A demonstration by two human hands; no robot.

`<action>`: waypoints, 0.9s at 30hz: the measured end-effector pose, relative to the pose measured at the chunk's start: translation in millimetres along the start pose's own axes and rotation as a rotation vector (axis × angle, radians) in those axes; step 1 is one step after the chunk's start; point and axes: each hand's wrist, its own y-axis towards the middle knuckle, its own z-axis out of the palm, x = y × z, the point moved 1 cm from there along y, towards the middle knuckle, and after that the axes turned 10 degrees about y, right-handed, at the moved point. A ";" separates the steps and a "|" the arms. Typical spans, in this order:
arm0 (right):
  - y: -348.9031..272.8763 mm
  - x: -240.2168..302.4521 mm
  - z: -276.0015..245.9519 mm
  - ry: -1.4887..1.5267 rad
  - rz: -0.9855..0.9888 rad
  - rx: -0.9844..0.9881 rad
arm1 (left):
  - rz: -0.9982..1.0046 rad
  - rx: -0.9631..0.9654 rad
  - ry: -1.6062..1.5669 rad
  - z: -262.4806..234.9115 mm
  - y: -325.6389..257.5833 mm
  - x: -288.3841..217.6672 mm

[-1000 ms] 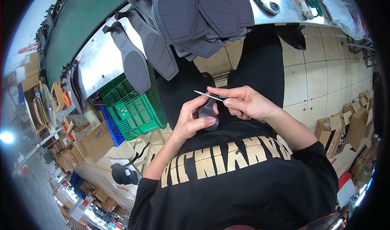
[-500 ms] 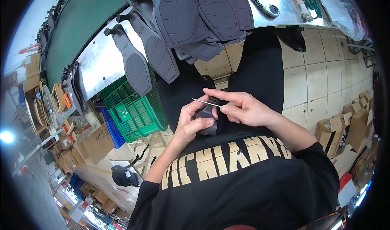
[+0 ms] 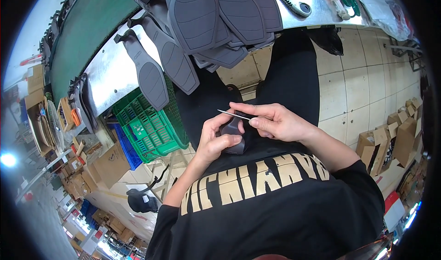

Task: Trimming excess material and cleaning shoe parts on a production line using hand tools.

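A dark grey shoe sole (image 3: 237, 148), seen end-on and partly covered by fingers, is held in my left hand (image 3: 212, 141) in front of my waist, with the thumb pressed on its near end. My right hand (image 3: 281, 123) pinches a thin, pointed metal blade (image 3: 227, 114) between thumb and fingers. The blade lies across the far part of the sole, its tip reaching over the left fingers; whether it touches the sole I cannot tell. My right index finger stretches forward above the blade. Beyond my hands, a pile of similar dark soles (image 3: 195, 19) overhangs the bench edge.
The metal bench (image 3: 110, 81) bears a green mat (image 3: 87, 39). A utility knife (image 3: 298, 6) and green-handled scissors (image 3: 351, 5) lie at its right, near a clear plastic bag (image 3: 386, 16). Below stands a green crate (image 3: 151, 134). Cardboard boxes (image 3: 383, 143) line the tiled floor at right.
Both hands keep the same hold, with the blade in nearly the same place on the sole. The surroundings have shifted slightly left in the picture.
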 end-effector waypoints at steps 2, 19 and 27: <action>0.6 -1.5 3.6 -0.002 -0.018 -0.010 | -0.023 -0.006 0.015 1.6 -2.4 -1.1; 13.3 20.6 11.3 0.015 -0.249 -0.163 | 0.152 -0.282 -0.213 1.6 15.5 -7.6; 6.5 22.3 31.7 -0.267 -0.285 -0.176 | 0.289 -0.421 -0.170 0.8 22.0 -28.8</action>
